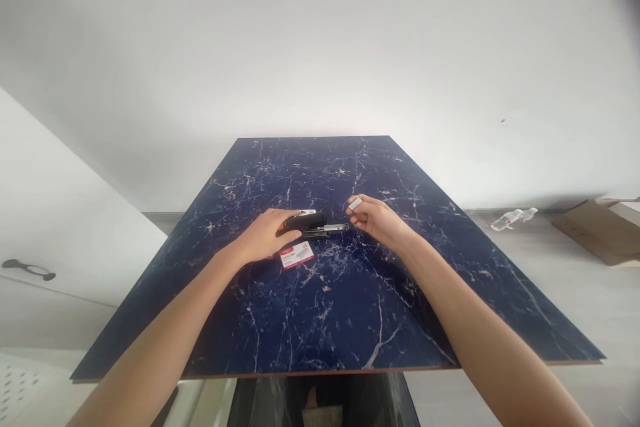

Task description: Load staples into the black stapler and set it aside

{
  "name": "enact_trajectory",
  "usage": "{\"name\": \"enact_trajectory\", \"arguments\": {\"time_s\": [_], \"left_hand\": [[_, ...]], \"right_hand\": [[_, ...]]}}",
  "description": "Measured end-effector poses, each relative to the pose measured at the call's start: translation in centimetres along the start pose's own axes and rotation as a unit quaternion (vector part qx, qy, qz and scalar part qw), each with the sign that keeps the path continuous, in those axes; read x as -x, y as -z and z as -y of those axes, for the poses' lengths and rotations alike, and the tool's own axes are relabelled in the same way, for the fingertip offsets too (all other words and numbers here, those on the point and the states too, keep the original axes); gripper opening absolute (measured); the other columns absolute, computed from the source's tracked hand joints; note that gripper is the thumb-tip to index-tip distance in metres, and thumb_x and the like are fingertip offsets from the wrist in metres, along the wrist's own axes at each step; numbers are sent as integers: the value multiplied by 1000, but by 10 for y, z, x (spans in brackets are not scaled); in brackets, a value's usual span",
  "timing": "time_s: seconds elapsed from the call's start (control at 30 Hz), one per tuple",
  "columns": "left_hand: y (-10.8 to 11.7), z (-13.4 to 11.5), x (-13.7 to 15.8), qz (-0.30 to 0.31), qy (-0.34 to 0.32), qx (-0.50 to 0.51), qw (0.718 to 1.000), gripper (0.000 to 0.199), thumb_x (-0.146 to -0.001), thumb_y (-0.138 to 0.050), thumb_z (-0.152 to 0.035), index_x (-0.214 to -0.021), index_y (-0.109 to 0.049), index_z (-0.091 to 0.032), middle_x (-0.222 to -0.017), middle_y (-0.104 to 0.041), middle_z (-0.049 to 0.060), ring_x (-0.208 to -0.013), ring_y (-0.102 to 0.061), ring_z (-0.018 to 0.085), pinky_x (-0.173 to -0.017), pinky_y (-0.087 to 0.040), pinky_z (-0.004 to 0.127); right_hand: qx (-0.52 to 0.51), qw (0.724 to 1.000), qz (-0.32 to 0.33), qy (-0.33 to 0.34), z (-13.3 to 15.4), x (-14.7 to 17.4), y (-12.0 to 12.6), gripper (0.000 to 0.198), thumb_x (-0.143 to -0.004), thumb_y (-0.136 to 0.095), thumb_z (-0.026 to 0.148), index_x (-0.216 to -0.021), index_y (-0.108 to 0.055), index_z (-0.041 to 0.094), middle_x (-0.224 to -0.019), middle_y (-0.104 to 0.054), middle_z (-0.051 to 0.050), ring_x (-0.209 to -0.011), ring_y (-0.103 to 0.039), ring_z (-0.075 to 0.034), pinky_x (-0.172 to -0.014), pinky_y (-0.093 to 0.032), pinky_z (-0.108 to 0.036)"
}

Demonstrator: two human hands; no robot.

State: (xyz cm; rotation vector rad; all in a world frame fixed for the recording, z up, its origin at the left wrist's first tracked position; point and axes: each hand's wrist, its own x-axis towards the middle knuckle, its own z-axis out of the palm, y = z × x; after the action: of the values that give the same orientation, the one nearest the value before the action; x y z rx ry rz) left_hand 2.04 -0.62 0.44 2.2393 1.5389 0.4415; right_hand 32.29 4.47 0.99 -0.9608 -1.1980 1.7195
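A black stapler [309, 221] lies on the dark blue marbled table, its metal staple tray [336, 227] slid out towards the right. My left hand [267, 233] is wrapped over the stapler's left end and holds it down. Between the thumb and fingers of my right hand [375, 220] is a small silver strip of staples [355, 204], held just above and to the right of the tray's tip, apart from it. A white and red staple box [297, 255] rests in front of the stapler, close to my left thumb.
The table [310, 320] has its far edge near a white wall. On the floor to the right are a crumpled clear plastic bottle [513, 218] and a cardboard box [597, 230]. A white cabinet door with a dark handle [29, 269] stands at the left.
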Motion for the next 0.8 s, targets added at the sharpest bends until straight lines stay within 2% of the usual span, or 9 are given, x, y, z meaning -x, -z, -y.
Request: {"name": "enact_trajectory", "arguments": {"time_s": [0.17, 0.3, 0.4, 0.5, 0.57, 0.63, 0.8], "left_hand": [[0, -1, 0, -2, 6, 3, 1000, 62, -96, -48, -62, -150, -48, -31, -143, -57, 12, -129, -52, 34, -103, -45, 51], [1, -3, 1, 3, 3, 5, 1000, 60, -97, -47, -61, -150, -47, -32, -144, -57, 11, -131, -50, 34, -104, -44, 51], [1, -3, 1, 3, 6, 3, 1000, 61, -97, -48, -61, -150, -48, -31, -145, -56, 11, -133, -48, 35, -102, -45, 50], [1, -4, 0, 2, 3, 0, 1000, 60, -97, -48, -60, -150, -48, -32, -145, -56, 10, -132, -48, 35, -102, -45, 50], [1, -4, 0, 2, -7, 0, 1000, 58, -97, -48, -58, -150, -48, -33, -145, -57, 9, -132, -48, 35, -103, -44, 50], [1, -4, -1, 2, -10, 1, 1000, 58, -98, -48, -58, -150, -48, -33, -145, -57, 9, -133, -47, 35, -104, -44, 50], [0, -5, -1, 4, 7, -6, 1000, 59, -97, -48, -59, -151, -46, -33, -146, -55, 9, -134, -46, 35, -102, -45, 50]], "right_hand": [[66, 998, 15, -9, 1, 3, -4, 24, -75, -80, 26, -93, -65, 21, -91, -70, -5, -77, -65, -15, -74, -55, -30], [149, 989, 22, -5, 0, 4, -5, 26, -76, -82, 33, -94, -66, 22, -83, -72, -4, -79, -67, -18, -80, -55, -34], [278, 959, 12, 45, 0, 5, -7, 26, -80, -77, 41, -96, -69, 23, -80, -72, -3, -74, -66, -19, -76, -53, -35], [409, 905, -13, 112, -1, 7, -9, 23, -82, -72, 43, -98, -73, 26, -89, -73, -2, -77, -65, -19, -75, -50, -35], [462, 876, -14, 137, -3, 7, -11, 20, -82, -71, 41, -97, -75, 27, -96, -74, -1, -83, -65, -20, -78, -48, -35], [485, 864, -2, 138, -6, 6, -12, 18, -82, -71, 39, -96, -76, 28, -101, -74, -1, -87, -65, -21, -80, -48, -35], [495, 862, 21, 109, -13, 3, -13, 18, -83, -71, 39, -96, -77, 29, -100, -75, -1, -89, -65, -22, -80, -48, -35]]}}
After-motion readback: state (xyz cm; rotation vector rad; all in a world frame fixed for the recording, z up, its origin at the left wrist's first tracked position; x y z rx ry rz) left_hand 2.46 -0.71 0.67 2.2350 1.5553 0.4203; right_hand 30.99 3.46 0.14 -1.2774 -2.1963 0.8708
